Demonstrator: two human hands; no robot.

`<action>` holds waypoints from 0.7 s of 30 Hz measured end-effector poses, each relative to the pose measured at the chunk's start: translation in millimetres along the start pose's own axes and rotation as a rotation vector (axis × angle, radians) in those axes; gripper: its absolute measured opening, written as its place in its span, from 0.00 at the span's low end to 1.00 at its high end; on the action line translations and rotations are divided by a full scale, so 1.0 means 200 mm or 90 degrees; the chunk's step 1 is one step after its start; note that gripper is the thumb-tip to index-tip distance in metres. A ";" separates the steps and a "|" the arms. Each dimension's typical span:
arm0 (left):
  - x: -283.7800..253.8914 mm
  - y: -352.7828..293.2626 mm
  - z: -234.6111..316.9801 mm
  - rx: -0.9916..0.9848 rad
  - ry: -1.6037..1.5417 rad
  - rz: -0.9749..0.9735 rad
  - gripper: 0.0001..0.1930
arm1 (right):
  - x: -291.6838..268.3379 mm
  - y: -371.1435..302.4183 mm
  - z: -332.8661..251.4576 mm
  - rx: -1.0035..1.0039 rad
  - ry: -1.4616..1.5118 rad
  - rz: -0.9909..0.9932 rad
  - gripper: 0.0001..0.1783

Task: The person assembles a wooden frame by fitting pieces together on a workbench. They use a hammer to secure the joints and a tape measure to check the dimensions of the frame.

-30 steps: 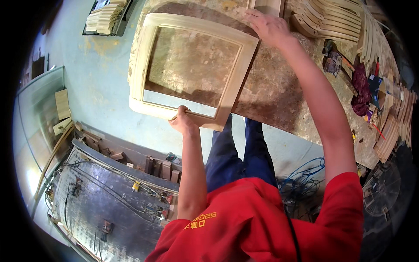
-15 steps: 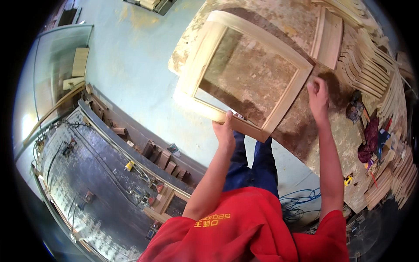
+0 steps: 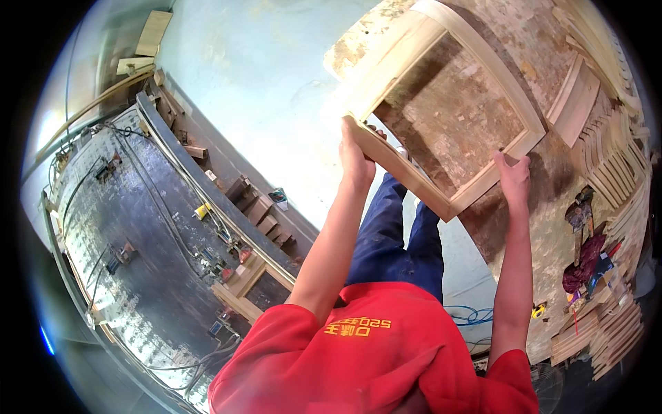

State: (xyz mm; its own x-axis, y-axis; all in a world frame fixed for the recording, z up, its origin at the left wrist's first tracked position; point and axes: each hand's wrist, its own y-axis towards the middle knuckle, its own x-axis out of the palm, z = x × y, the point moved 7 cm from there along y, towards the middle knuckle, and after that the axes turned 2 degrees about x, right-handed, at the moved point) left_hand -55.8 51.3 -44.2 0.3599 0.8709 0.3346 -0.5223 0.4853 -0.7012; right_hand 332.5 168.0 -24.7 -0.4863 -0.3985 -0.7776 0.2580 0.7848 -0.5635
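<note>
Closed around a pale wooden frame [image 3: 396, 72] at its left corner, the left hand [image 3: 358, 159] seemingly shares the load with the right hand [image 3: 514, 179], which clasps its right side, thumb uppermost, the frame extending forward from both grips, partly over the workbench [image 3: 527, 52].

left hand [image 3: 356, 160] partly hidden, shirt [image 3: 372, 362] cropped

Pale wooden frame [image 3: 498, 74] held over a stained surface [image 3: 548, 248], left grip [image 3: 357, 157] at its left corner, right grip [image 3: 514, 179] on its near right rail, curved wooden pieces [image 3: 608, 162] lined up at right, dark red cloth [image 3: 583, 265] near them
</note>
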 end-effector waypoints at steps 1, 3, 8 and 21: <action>-0.01 0.02 -0.01 -0.032 -0.050 0.016 0.34 | 0.01 0.00 0.00 0.000 0.001 -0.004 0.49; 0.03 -0.01 0.06 0.044 0.047 0.093 0.36 | 0.03 -0.03 0.02 -0.007 0.009 -0.017 0.50; 0.03 -0.21 0.24 0.101 0.137 0.098 0.34 | 0.15 -0.27 0.12 0.090 0.208 -0.220 0.40; 0.44 -0.80 0.69 0.430 0.279 -0.382 0.25 | -0.58 -0.36 0.13 -0.246 0.628 -0.057 0.27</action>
State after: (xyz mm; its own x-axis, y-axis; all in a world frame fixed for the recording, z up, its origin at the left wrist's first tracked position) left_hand -47.8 60.5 183.5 0.8899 0.4278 0.1583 -0.4409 0.8957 0.0577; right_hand 392.5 145.8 99.5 -0.9969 -0.0374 -0.0696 -0.0110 0.9380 -0.3465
